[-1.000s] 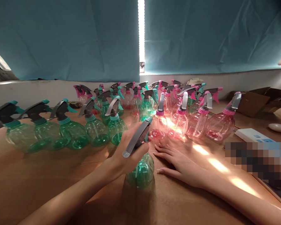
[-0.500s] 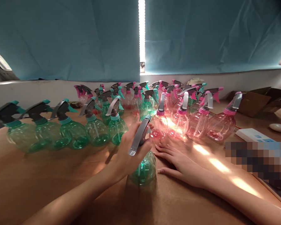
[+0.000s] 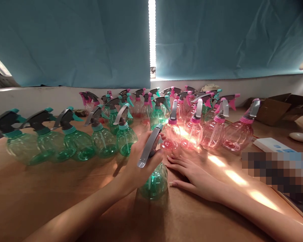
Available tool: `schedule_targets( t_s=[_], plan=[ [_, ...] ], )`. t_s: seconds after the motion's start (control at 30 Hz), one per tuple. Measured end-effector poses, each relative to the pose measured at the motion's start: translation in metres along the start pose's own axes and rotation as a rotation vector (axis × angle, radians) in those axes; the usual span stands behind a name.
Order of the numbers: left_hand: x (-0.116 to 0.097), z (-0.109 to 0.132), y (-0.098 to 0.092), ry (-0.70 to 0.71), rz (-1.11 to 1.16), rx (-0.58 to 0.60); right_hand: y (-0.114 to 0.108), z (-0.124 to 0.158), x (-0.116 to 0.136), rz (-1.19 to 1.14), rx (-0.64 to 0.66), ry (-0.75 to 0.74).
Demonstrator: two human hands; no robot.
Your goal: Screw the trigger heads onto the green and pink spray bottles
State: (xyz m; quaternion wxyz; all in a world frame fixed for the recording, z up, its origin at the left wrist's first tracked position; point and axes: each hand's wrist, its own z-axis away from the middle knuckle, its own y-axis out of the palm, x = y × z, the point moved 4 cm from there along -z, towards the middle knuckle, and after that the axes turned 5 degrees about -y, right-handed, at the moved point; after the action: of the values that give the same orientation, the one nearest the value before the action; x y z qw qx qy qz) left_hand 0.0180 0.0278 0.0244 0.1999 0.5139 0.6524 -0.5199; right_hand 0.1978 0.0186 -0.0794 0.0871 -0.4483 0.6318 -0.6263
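My left hand (image 3: 138,161) is wrapped round the neck of a green spray bottle (image 3: 155,183) with a grey head, which stands upright on the wooden table (image 3: 106,215). The fingers hide the bottle's collar and most of its trigger. Flat on the tabletop, just right of that bottle, lies my right hand (image 3: 192,174), its fingers spread and holding nothing. To the left runs a row of green spray bottles (image 3: 79,146). Pink spray bottles (image 3: 238,134) form a row at the right, beyond my right hand's fingertips.
More pink and green spray bottles (image 3: 158,114) crowd the back of the table. At the right are an open cardboard box (image 3: 274,111), a white computer mouse (image 3: 301,137) and a white box (image 3: 270,144) beside a blurred-out patch. Blue curtains (image 3: 73,43) hang behind, with bright light between them.
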Motion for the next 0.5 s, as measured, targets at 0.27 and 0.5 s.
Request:
schedule_targets(
  t_s=[0.27, 0.5],
  plan=[
    [-0.0012, 0.0002, -0.0011, -0.003, 0.001, 0.002, 0.0003, -0.0002, -0.0001, 0.002, -0.007, -0.008],
    [-0.0012, -0.0001, -0.0001, -0.015, -0.003, -0.004, 0.0002, -0.0002, 0.0002, 0.029, 0.015, 0.001]
  ],
)
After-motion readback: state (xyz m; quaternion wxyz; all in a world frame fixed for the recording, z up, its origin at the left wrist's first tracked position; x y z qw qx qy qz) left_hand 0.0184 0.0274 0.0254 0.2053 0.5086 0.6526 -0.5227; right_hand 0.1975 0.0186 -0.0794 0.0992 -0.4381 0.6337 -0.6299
